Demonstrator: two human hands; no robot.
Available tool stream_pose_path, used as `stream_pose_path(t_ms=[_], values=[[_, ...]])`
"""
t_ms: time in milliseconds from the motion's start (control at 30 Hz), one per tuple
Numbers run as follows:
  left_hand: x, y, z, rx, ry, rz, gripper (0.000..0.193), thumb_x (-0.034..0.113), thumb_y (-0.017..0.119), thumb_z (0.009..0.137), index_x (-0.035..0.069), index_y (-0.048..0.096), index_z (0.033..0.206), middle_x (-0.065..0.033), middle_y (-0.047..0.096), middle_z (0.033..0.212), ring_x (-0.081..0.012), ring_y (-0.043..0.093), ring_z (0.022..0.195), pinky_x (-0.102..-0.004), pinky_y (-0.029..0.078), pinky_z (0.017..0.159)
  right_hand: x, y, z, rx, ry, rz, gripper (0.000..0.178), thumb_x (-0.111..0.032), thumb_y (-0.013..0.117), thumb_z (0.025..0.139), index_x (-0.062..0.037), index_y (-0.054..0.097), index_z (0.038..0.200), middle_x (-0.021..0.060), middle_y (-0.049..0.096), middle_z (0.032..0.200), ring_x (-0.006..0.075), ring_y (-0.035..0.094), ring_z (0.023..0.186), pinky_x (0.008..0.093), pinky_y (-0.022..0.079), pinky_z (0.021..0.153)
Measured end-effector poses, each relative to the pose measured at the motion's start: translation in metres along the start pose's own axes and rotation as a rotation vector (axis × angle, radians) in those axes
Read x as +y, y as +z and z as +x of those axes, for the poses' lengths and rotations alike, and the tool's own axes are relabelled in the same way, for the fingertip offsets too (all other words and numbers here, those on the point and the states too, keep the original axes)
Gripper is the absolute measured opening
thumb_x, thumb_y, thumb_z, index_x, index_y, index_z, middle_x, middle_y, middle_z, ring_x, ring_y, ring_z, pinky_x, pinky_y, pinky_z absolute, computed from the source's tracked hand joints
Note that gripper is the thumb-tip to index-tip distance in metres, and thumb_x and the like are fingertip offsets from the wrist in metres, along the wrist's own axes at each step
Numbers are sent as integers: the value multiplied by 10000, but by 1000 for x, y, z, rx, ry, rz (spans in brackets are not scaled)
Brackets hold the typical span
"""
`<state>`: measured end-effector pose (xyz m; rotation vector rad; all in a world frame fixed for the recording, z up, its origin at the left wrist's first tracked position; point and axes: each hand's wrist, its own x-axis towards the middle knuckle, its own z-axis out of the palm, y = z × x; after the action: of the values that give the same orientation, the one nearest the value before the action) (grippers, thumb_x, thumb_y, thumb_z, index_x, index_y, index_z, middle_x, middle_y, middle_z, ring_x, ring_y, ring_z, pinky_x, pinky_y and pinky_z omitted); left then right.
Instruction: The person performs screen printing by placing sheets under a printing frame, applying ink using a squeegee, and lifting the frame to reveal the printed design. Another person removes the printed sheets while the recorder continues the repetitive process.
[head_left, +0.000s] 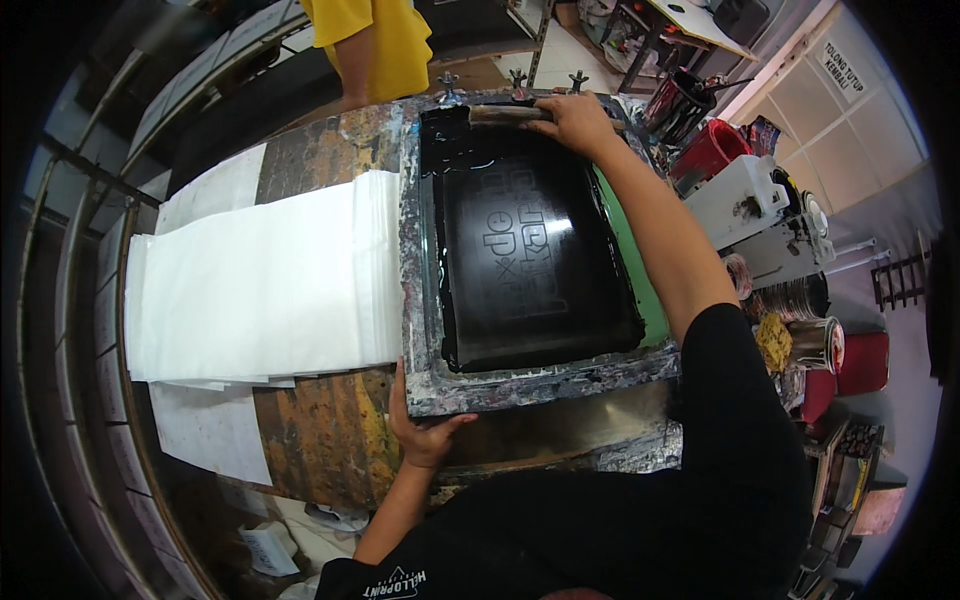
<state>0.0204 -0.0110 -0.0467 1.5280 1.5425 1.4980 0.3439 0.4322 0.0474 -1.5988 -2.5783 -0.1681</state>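
A screen printing frame (412, 270) with paint-stained edges lies before me, its mesh coated with glossy black ink (560, 315). Faint outlines of lettering show through the ink. At the frame's far end my right hand (578, 122) is closed over the wooden handle of a squeegee (495, 115). My left hand (425, 435) grips the frame's near left corner, fingers along its left side and thumb by the near edge. Left of the frame, a stack of thin white sheets (260, 280) lies with its right edge against it.
The stained worktable (330, 420) extends leftward. Wing-nut clamps (518, 82) stand behind the frame. A person in a yellow shirt (400, 45) is across the table. Right of the frame are a red bucket (710, 150), ink cans (815, 345) and other containers. A metal rack (75, 330) stands far left.
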Motion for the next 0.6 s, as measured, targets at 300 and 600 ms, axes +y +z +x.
stream_pose_path(t_ms=[300,600], values=[[0,-4,0,-71,24,9,1327,402,1053,628,-115,347,1627,-229,525,1587,-290,608,1341,-435,530,1128,-37,-8,-11,4,-206,145,543,-641,659,983,-172,770,1233,123,793,1069,347,750,1054,541,492,966],[6,-2,2,-14,-11,47,1314,531,1024,588,-92,439,1587,-254,620,1476,-373,679,1239,-463,555,1065,-49,-2,-25,274,-224,112,476,-599,680,977,-176,756,1181,80,794,1046,318,757,1006,517,491,905]])
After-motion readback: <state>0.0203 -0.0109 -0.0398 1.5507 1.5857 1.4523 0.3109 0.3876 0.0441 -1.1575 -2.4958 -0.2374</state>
